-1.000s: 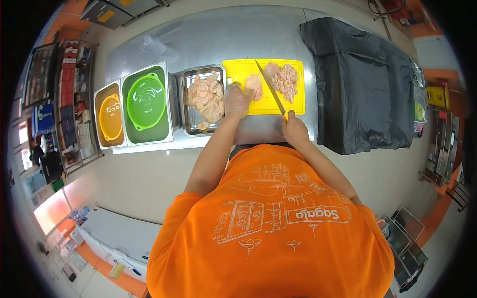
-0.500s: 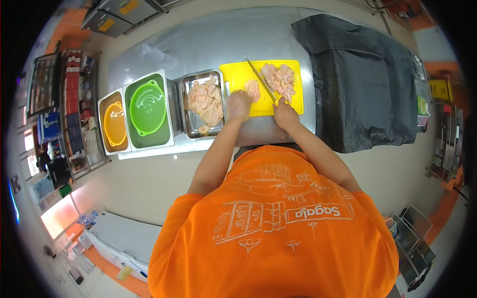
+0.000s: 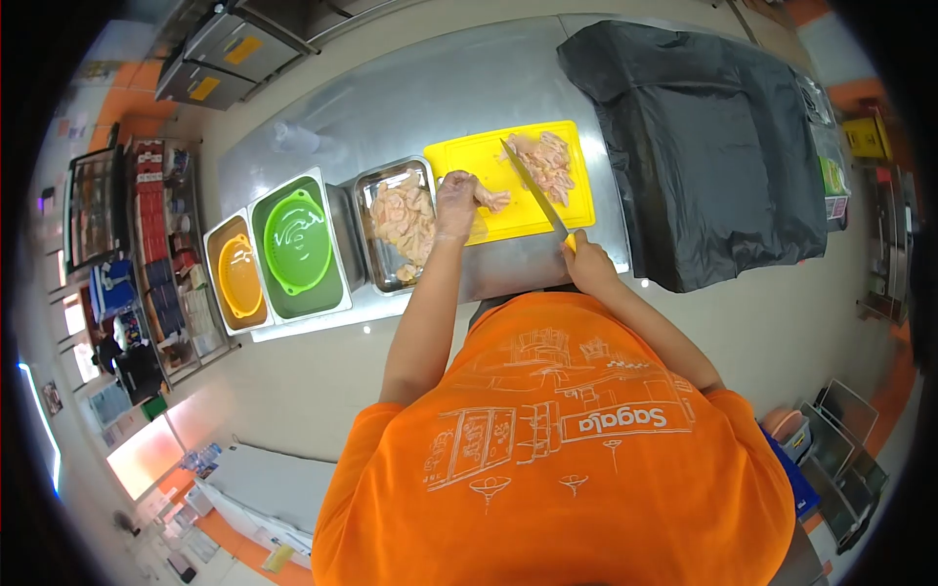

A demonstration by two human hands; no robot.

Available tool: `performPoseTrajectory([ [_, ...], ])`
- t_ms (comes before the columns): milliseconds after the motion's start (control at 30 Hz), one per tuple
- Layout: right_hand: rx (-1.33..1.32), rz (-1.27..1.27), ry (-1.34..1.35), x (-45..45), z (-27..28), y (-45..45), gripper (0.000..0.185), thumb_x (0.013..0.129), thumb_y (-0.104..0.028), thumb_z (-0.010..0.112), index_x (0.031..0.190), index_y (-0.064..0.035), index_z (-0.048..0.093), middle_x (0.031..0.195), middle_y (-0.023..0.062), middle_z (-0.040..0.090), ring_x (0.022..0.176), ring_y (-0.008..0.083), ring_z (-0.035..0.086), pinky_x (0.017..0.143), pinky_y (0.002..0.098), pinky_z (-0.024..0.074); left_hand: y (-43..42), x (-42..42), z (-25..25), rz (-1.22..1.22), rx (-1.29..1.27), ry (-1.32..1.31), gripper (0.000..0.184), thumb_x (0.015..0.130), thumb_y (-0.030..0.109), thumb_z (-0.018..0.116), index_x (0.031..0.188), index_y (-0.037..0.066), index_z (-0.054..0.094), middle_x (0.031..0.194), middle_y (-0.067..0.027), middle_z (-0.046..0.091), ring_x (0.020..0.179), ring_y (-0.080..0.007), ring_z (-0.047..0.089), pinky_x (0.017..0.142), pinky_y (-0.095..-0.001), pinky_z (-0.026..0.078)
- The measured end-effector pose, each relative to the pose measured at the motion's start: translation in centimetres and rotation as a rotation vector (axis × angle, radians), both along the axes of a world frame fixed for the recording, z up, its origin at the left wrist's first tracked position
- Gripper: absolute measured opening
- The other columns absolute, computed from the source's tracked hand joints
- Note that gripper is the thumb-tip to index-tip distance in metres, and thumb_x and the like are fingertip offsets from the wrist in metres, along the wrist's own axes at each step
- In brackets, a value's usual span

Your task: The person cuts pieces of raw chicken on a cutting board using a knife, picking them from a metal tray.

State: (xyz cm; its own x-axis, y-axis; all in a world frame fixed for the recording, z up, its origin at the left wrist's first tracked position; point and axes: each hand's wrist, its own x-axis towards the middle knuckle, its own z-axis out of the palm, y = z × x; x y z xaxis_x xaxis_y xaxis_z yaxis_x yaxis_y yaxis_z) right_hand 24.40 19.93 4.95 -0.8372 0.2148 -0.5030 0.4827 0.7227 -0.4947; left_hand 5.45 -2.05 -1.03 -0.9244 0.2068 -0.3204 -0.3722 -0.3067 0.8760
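A yellow cutting board (image 3: 508,221) lies on the steel table. My left hand (image 3: 456,202), in a clear glove, is closed on a piece of raw meat (image 3: 492,198) at the board's left part. My right hand (image 3: 584,262) grips the yellow handle of a long knife (image 3: 532,188), whose blade slants up and left over the board. Cut meat (image 3: 549,168) is heaped on the right side of the board, beside the blade. A steel tray (image 3: 363,220) with more raw meat (image 3: 403,219) stands just left of my left hand.
Left of the tray, a steel container (image 3: 341,278) holds a green basket (image 3: 298,242), and another beside it holds an orange basket (image 3: 239,276). Black plastic (image 3: 699,156) covers something on the right of the steel table (image 3: 391,93). A clear object (image 3: 295,137) lies at the back left.
The meat piece that lay flat is now bunched up in my left hand. The knife has shifted away from it to the right, towards the cut meat. The camera view has turned slightly.
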Motion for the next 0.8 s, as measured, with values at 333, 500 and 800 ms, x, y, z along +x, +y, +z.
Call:
performPoseTrajectory([
  [333,-0.046,-0.088,0.047,1.6,1.1,0.0,0.035,0.105,-0.034,0.053,0.115,0.0000,0.049,0.092,0.0332,0.069,0.088,0.0537,0.067,0.079,0.0621,0.0525,3.0,-1.4,-1.5,-0.357,-0.672,0.002,0.036,0.091,0.026,0.080,0.104,-0.001,0.060,0.086,-0.0075,0.068,0.068,-0.0118,0.064,0.053,-0.0293,0.051],
  [500,-0.048,-0.023,0.003,2.1,1.0,-0.5,0.035,0.105,-0.034,0.053,0.116,-0.0012,0.050,0.091,0.0322,0.069,0.088,0.0525,0.068,0.080,0.0616,0.0523,2.4,0.5,-0.2,-0.431,-0.909,0.042,0.065,0.083,0.045,0.084,0.114,-0.008,0.062,0.091,-0.0179,0.074,0.081,-0.0223,0.074,0.068,-0.0346,0.059],
  [800,-0.019,0.021,-0.033,1.7,0.5,-0.8,0.034,0.105,-0.035,0.053,0.116,-0.0021,0.050,0.093,0.0307,0.069,0.089,0.0515,0.068,0.080,0.0616,0.0521,-0.3,0.6,-0.2,-0.697,-1.358,0.117,0.047,0.083,0.049,0.081,0.091,0.003,0.077,0.092,-0.0160,0.076,0.087,-0.0250,0.074,0.078,-0.0367,0.057],
])
